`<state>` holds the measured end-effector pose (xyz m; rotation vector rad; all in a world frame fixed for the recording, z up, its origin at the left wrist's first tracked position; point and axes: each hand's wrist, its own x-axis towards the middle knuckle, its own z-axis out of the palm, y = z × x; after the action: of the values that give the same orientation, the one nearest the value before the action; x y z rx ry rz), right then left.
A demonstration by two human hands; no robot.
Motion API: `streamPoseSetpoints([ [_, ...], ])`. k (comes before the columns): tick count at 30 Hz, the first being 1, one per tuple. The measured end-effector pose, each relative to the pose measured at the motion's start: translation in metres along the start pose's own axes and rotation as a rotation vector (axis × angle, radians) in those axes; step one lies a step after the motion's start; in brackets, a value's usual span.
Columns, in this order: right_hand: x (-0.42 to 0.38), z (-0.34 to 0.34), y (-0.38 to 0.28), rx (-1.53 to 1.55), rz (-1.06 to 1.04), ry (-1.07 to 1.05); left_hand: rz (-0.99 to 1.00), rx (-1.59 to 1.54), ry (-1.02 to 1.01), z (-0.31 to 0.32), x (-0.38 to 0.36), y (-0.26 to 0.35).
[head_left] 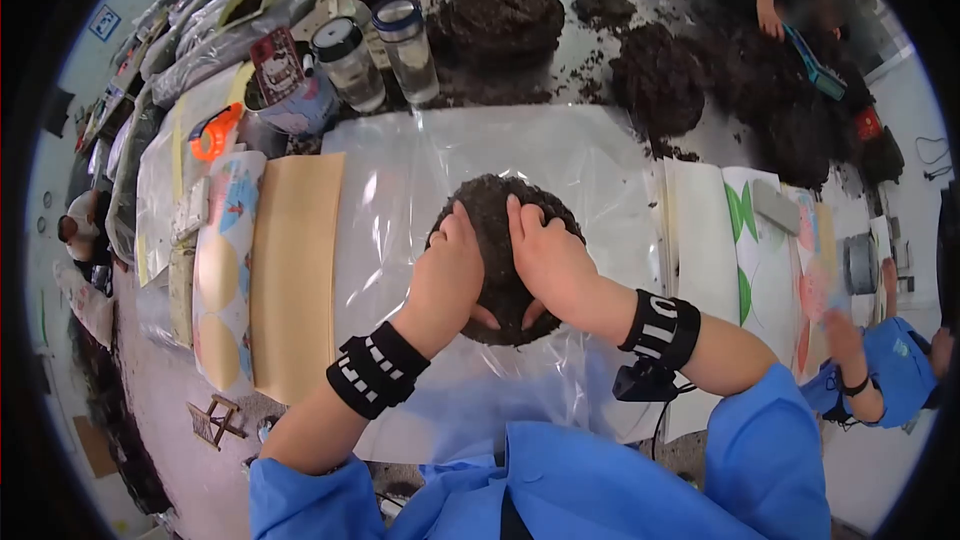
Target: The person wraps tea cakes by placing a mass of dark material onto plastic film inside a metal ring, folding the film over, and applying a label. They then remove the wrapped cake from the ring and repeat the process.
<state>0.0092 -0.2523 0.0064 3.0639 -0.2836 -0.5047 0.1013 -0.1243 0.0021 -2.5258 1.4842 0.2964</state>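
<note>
A rounded lump of dark brown, crumbly, soil-like material sits on a clear plastic sheet in front of me. My left hand presses on its left part, fingers together and pointing away, thumb near the front edge. From the other side my right hand grips the lump, with its fingers partly curled on top and its thumb also low at the front. A strip of the dark surface shows between the two hands. What the material is exactly I cannot make out.
Larger dark heaps lie at the back, beside two lidded clear jars. An orange tape dispenser is at left, near brown paper. Another person's hand holds a teal tool; a blue-clad person is at right.
</note>
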Motion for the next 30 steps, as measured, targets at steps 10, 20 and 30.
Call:
streamPoseSetpoints([
  [10, 0.031, 0.073, -0.011, 0.021, 0.057, 0.078, 0.138, 0.202, -0.185, 0.053, 0.035, 0.006],
  [20, 0.007, -0.017, 0.031, 0.468, -0.052, 0.661, 0.277, -0.083, 0.103, 0.013, 0.018, 0.009],
  [30, 0.042, 0.031, 0.171, 0.511, 0.581, 0.397, 0.481, -0.206, 0.135, 0.039, 0.025, -0.001],
])
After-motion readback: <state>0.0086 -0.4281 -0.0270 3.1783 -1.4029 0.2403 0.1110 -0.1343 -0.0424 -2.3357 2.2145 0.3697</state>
